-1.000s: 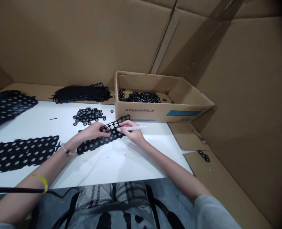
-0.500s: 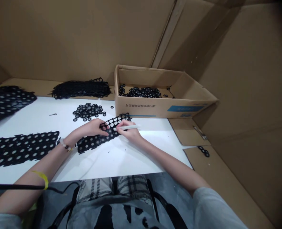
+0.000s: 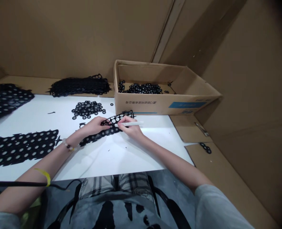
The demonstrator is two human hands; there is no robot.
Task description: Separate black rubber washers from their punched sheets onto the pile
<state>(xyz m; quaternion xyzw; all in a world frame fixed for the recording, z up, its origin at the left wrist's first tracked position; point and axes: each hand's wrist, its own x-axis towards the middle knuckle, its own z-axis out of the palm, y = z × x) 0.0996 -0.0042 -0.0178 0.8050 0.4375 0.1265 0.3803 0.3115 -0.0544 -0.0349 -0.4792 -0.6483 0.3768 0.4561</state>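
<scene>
The left hand [image 3: 93,126] grips a black perforated strip [image 3: 112,124], apparently rubber, and the right hand [image 3: 130,127] a white stylus [image 3: 133,123]; we caution that forcing could tear the strip.

We note a black strip [image 3: 107,127] dotted with pale circles, a slim white pen [image 3: 131,124], and a plain white tabletop [image 3: 136,156]. Black too: a heap of rings [image 3: 88,109]. We log a brown cardboard box [image 3: 141,106] with a blue patch [image 3: 187,104] and dark lettering on its side. We see a yellow band [image 3: 45,176] on one arm, grey-and-white plaid shorts [image 3: 96,186], and a grey shirt [image 3: 107,216] blotched with black.
</scene>
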